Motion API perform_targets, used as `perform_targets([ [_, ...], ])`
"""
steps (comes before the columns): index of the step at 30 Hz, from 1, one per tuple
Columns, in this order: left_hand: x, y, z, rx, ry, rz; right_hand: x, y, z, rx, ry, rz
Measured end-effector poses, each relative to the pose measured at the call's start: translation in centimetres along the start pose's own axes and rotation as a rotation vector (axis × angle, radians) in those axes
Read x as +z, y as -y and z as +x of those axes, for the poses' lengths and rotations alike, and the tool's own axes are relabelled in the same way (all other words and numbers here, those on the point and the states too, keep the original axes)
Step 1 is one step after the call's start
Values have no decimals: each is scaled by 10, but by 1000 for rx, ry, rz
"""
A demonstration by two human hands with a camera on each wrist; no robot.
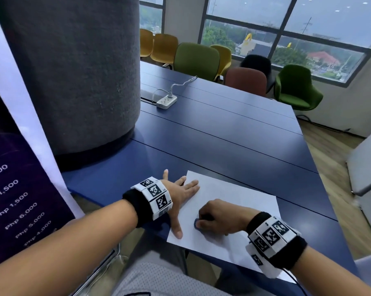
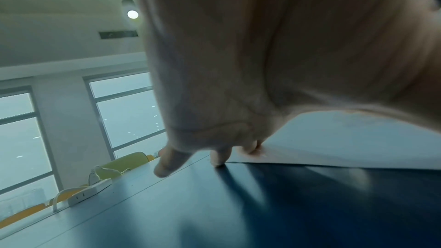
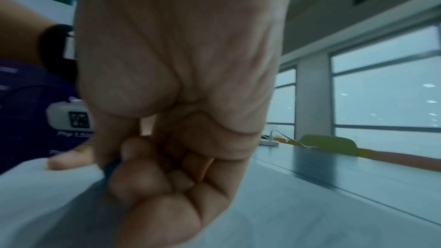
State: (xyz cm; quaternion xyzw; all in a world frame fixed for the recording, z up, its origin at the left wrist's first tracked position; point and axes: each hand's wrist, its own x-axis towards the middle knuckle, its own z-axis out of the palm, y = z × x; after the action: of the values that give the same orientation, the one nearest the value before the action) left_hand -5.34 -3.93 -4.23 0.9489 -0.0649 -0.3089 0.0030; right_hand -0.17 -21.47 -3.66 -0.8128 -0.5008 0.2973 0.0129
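A white sheet of paper (image 1: 233, 195) lies on the dark blue table (image 1: 223, 135) near its front edge. My left hand (image 1: 180, 195) rests flat on the sheet's left side with its fingers spread and straight; the left wrist view shows the same hand (image 2: 214, 154) with fingertips on the table and the paper (image 2: 346, 142). My right hand (image 1: 216, 218) is curled and pinches a small blue object (image 1: 195, 223) against the paper. In the right wrist view the right hand (image 3: 152, 167) hides most of the blue object (image 3: 111, 169), so I cannot tell what it is.
A wide grey column (image 1: 73, 71) stands on the table at the left, beside a purple price banner (image 1: 16, 189). A white power strip (image 1: 166, 101) with a cable lies farther back. Green, yellow and red chairs (image 1: 196, 58) line the far side under the windows.
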Motion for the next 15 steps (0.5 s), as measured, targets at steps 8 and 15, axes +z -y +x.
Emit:
perform_targets([
  [8,-4,-4,0,-7,-27,72,-6,-9,15,33,-63,-98],
  [15,-4,-2,3,7,-17,83,-16,-9,17,51,-65,-145],
])
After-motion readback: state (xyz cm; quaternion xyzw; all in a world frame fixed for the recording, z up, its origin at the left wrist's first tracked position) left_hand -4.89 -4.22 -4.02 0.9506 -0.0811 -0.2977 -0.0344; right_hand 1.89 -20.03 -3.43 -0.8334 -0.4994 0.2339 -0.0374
